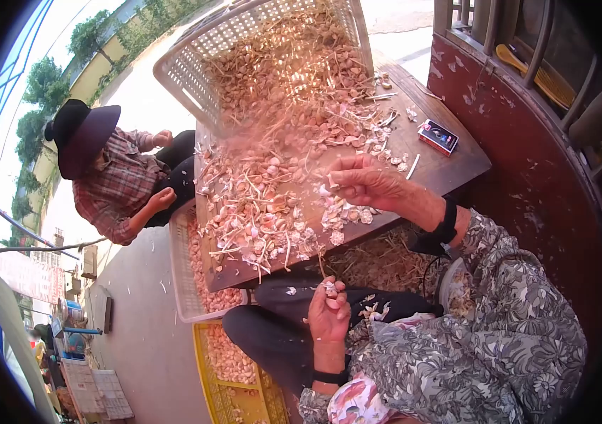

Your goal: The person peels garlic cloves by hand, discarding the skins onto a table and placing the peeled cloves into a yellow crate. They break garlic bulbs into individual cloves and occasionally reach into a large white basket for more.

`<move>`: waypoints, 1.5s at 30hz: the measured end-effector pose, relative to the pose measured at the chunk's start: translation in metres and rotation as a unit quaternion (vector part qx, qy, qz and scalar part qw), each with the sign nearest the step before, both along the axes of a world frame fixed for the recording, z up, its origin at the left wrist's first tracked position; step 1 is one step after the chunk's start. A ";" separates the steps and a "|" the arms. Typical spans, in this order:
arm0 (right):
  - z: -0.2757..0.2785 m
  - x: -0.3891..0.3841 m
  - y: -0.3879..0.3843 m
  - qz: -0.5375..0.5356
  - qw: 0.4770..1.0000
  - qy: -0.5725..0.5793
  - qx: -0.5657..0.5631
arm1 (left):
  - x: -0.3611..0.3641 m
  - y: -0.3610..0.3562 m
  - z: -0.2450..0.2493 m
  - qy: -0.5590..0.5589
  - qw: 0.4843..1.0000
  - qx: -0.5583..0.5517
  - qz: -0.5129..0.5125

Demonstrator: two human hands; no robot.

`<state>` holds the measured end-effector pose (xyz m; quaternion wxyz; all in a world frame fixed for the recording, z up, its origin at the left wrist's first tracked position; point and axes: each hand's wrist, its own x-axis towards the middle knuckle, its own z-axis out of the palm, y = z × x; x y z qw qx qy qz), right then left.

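My left hand (329, 313), palm up above my thigh, has its fingers curled on a garlic stalk (321, 263) with papery white bits at its base. Over the near edge of the wooden table, my right hand (364, 185) pinches a small pale piece, which looks like a garlic clove (331, 181). Beneath and beside that hand lie loose garlic cloves and peels (265, 212), mixed with dry stalks. Flakes of skin (375, 311) rest on my dark trousers.
A tipped white plastic basket (186, 71) spills garlic across the wooden table (449, 169). A small dark box (437, 137) lies near the right edge. Below stand a white crate (182, 283) and a yellow crate (205, 360) of cloves. A person in a hat (120, 177) sits opposite.
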<state>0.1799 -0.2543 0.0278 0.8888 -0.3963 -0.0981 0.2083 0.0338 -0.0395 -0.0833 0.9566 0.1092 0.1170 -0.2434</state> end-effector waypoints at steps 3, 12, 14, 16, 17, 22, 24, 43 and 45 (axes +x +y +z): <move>0.067 -0.084 0.016 0.034 0.998 -0.052 -0.011 | -0.004 -0.004 0.003 0.004 1.000 -0.012 0.013; 0.126 -0.179 0.034 0.083 0.877 -0.394 0.262 | -0.012 -0.008 0.006 0.007 1.000 0.011 0.007; 0.131 -0.180 0.033 0.070 0.886 -0.366 0.277 | -0.014 -0.009 0.008 0.011 1.000 0.019 0.019; 0.134 -0.188 0.028 0.045 0.898 -0.349 0.266 | -0.014 -0.010 0.004 0.011 1.000 0.012 0.018; 0.135 -0.189 0.026 0.015 0.908 -0.328 0.260 | -0.014 -0.009 0.002 0.017 1.000 0.011 0.015; 0.135 -0.171 0.018 0.036 0.868 -0.418 0.264 | -0.014 -0.011 0.000 0.028 0.999 0.037 0.016; 0.136 -0.169 0.012 0.053 0.874 -0.413 0.249 | -0.010 -0.014 0.001 0.025 0.999 0.025 0.019; -0.048 0.053 -0.065 -0.263 0.555 -0.182 -0.768 | -0.005 0.002 -0.008 0.036 0.999 0.008 0.002; -0.054 0.056 -0.060 -0.234 0.524 -0.179 -0.799 | -0.005 0.003 -0.009 0.036 0.999 -0.001 -0.003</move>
